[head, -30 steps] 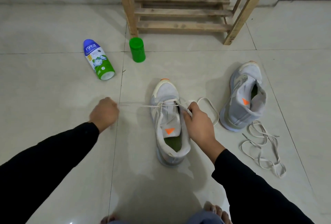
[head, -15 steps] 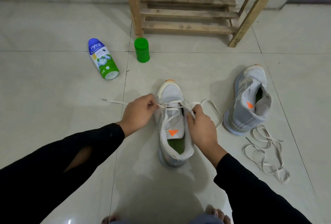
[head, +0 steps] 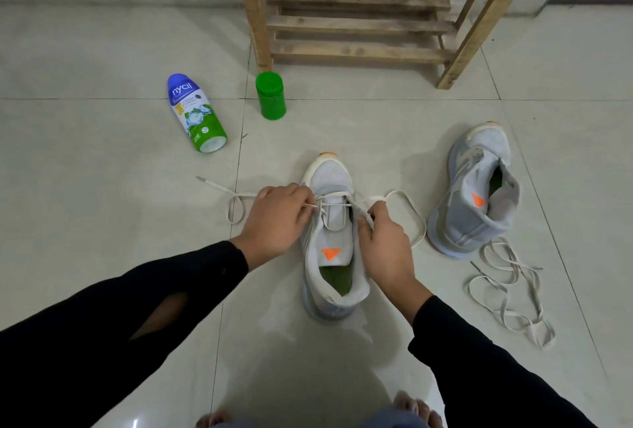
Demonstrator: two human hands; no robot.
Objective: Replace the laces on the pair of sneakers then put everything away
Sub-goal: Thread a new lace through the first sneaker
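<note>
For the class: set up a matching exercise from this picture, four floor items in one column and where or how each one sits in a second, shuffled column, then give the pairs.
Column one:
1. blue and green powder bottle
2. small green plastic jar
3. grey sneaker with no lace
4. loose pale lace

Column two:
A. piled on the tiles, right of the hands
B. lying on its side
C. standing upright by the wooden rack's leg
D. to the right of the shoe being laced

Pairs: 1-B, 2-C, 3-D, 4-A
</note>
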